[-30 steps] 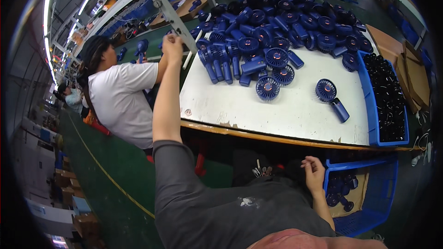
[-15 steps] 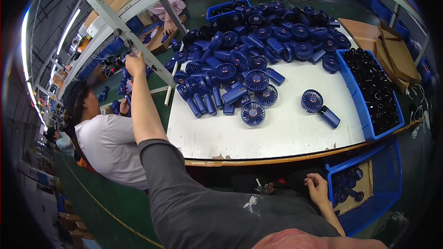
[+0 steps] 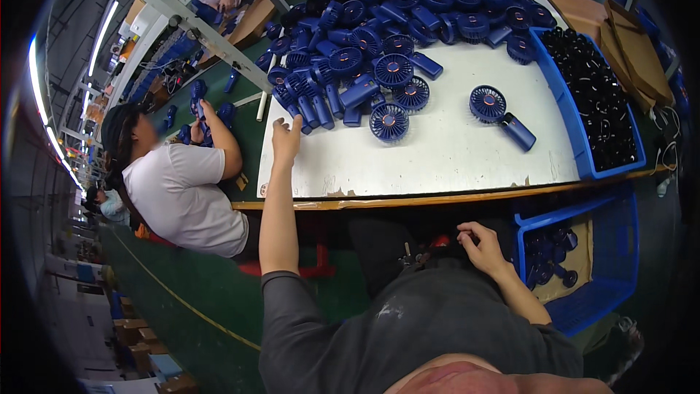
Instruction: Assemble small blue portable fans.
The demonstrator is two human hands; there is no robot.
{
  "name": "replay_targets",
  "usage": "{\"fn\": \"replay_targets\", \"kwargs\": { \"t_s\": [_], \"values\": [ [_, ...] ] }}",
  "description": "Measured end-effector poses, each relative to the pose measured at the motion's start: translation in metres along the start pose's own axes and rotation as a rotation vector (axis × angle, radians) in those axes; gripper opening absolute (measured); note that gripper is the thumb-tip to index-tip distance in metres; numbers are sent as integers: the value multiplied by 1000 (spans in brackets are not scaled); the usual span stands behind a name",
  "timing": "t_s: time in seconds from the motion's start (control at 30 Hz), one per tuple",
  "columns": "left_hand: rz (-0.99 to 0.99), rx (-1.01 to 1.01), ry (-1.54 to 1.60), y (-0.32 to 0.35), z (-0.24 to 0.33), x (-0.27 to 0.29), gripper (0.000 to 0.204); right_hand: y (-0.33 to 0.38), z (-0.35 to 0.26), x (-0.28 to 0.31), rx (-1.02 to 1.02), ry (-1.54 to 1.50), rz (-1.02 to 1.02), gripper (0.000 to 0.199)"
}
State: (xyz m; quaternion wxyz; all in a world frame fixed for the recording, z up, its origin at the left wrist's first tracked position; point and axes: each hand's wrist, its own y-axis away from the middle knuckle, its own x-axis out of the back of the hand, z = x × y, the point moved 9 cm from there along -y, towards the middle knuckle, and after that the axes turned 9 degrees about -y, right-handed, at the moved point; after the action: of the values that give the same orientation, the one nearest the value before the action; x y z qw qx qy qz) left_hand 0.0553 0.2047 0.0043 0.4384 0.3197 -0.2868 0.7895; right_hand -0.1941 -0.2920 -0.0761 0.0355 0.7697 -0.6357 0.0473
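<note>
My left hand [image 3: 286,140] is at the left edge of the white table [image 3: 437,168], thumb and fingers apart and nothing visible in it. Just beyond its fingertips are the handles of several blue handheld fans [image 3: 319,111] laid side by side. My right hand [image 3: 483,249] rests low in front of me, below the table edge, its fingers loosely bent and seemingly holding nothing. To the right on the table, one fan head [image 3: 487,104] lies with its blue handle [image 3: 518,133] angled away. Another fan [image 3: 389,122] lies face up at the near side of the heap.
A large heap of blue fans [image 3: 437,0] covers the table's far side. On the right stands a blue bin [image 3: 576,131] of shiny black parts, beside cardboard [image 3: 634,58]. Below is a blue crate [image 3: 616,263] holding several fans. A metal frame post [image 3: 219,47] and a seated co-worker [image 3: 182,190] are at left.
My left hand has come down from the metal frame post to the table's left edge, its fingers parting. My right hand has shifted slightly left and up. The view has tilted lower.
</note>
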Motion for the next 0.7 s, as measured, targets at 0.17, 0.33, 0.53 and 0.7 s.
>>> {"fn": "replay_targets", "kwargs": {
  "t_s": [0.17, 0.33, 0.53, 0.7],
  "values": [
    [-59, 274, 217, -29, -3, -41, 81, 7, -16, -14, -11, 68, -82, 20],
    [59, 295, 263, -65, -37, -56, 74, 4, -40, -2, 151, 97, -92, 18],
    [239, 43, 328, -52, -55, -17, 69, -64, -140, 114, 439, 607, 430, 35],
    [-49, -194, 779, 145, 117, -13, 34, -159, -84, 158, 130, 926, 294, 53]
  ]
}}
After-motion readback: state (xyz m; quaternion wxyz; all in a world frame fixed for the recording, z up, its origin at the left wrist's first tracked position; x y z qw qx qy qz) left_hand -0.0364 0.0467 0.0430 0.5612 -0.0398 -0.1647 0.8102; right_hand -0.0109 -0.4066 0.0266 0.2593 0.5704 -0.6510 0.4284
